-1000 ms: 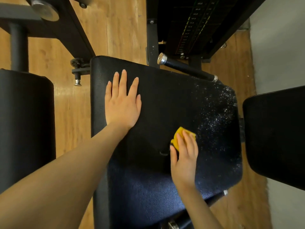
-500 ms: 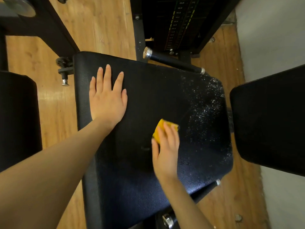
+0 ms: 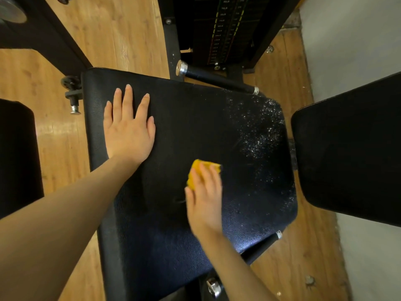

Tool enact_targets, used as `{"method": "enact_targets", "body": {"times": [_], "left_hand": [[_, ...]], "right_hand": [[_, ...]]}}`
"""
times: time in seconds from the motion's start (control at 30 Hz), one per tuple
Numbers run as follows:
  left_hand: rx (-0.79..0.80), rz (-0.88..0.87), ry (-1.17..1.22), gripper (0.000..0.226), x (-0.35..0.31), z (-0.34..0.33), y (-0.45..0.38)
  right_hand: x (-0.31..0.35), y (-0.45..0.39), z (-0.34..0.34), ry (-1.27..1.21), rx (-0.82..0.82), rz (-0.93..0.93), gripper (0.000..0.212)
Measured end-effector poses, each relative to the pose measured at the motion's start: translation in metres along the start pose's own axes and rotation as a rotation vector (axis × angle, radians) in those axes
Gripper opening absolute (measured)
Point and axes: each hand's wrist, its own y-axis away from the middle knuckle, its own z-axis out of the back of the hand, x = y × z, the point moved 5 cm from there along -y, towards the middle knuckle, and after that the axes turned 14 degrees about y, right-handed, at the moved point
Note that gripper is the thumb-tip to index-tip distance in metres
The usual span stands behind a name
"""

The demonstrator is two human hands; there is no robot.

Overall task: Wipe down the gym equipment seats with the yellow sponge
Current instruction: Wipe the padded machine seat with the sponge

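Observation:
A wide black padded seat (image 3: 173, 118) fills the middle of the view. White wet speckles (image 3: 260, 135) cover its right part. My left hand (image 3: 128, 131) rests flat on the seat's upper left, fingers straight and spread. Lower and to the right, my right hand (image 3: 204, 200) holds the yellow sponge (image 3: 196, 170) against the seat's middle, fingers lying over its top and thumb along its left side. Most of the sponge is hidden under the fingers. The sponge sits just left of the speckled area.
Another black pad (image 3: 351, 161) stands close on the right, and a third pad (image 3: 15, 157) on the left. A black bar handle (image 3: 217, 80) with chrome ends lies past the seat's far edge, before the weight stack (image 3: 223, 29). Wooden floor (image 3: 54, 135) surrounds the seat.
My right hand has slid the sponge a little to the left across the seat. My left hand stays flat in the same spot. The view itself has shifted.

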Motion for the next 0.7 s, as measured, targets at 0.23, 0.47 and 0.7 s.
{"method": "enact_targets", "body": {"times": [0.23,0.47,0.7], "left_hand": [[0.003,0.014,-0.016,0.053,0.0,0.0,-0.001],[0.001,0.017,-0.008,0.053,0.001,-0.001,-0.001],[0.018,0.029,0.001,0.053,0.001,-0.001,-0.002]], "right_hand": [[-0.053,-0.058,0.005,0.082,0.042,0.033,0.046],[-0.019,-0.067,0.006,-0.044,-0.01,-0.171,0.045],[0.002,-0.08,0.007,0.084,0.106,0.115,0.048]]}}
